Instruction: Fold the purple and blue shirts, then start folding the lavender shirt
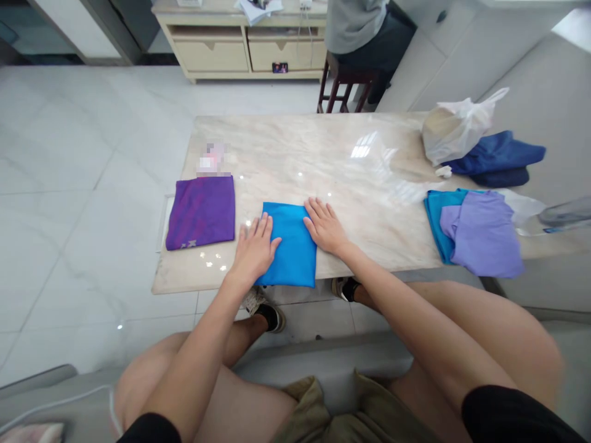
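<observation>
Olive shorts (330,409) lie nearest in the head view. Beyond them, the left hand (255,249) and right hand (325,226) rest open, fingers (314,212) spread and gripping nothing, on the side edges of a folded blue cloth (289,246) on a marble tabletop (295,166). It looks light and limp, best pinched along its folded edges.

This looks like a room in a home, a living or dining area. A marble-topped table (295,166) holds clothes (480,234), a cream wooden sideboard with drawers (240,55) stands beyond it, and a dark wooden stool (344,86) sits at the table's far side, all on a polished tile floor (92,135).
</observation>
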`<state>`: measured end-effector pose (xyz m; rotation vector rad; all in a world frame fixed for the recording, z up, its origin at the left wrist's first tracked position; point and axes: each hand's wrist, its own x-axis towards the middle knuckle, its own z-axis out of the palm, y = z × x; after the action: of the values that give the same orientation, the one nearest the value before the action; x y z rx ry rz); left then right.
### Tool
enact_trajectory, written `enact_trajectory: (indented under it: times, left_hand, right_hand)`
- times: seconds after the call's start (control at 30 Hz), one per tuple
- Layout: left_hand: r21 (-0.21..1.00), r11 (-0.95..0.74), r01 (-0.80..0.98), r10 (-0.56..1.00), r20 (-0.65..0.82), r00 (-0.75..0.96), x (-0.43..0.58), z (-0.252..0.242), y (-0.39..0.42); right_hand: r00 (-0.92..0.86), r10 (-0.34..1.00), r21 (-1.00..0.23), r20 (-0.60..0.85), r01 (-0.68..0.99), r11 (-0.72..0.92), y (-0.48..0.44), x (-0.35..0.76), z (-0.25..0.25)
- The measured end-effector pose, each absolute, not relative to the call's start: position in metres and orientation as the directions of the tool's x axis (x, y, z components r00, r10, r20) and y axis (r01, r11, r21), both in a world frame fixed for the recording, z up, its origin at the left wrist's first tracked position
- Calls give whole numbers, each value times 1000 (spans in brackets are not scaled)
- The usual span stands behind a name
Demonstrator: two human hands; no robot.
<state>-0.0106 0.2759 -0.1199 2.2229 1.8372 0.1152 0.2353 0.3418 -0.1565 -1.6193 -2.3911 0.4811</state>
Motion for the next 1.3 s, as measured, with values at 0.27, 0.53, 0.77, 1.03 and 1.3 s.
enact_trajectory:
  times: [0.27, 0.53, 0.77, 1.03, 1.3]
  left_hand:
    - [241, 102, 965, 993, -86, -83, -66, -56, 260]
    - [250, 36, 968, 902, -424, 76, -62, -66, 236]
    - [194, -75, 978, 772, -610, 180, -54, -48, 232]
    - [93, 54, 994, 929, -370, -15, -65, -40, 232]
    - [617, 208, 759, 967, -14, -253, -75, -31, 250]
  right_hand:
    - [178, 981, -518, -70, 834, -189, 233, 249, -101]
    - [97, 803, -661, -588, 514, -547, 184, 220, -136]
    - [124, 863, -729, -490, 485, -483, 170, 225, -156]
    - [149, 719, -729, -678, -18, -684, 162, 207, -148]
    - [76, 890, -840, -450, 302, -451, 173, 211, -108]
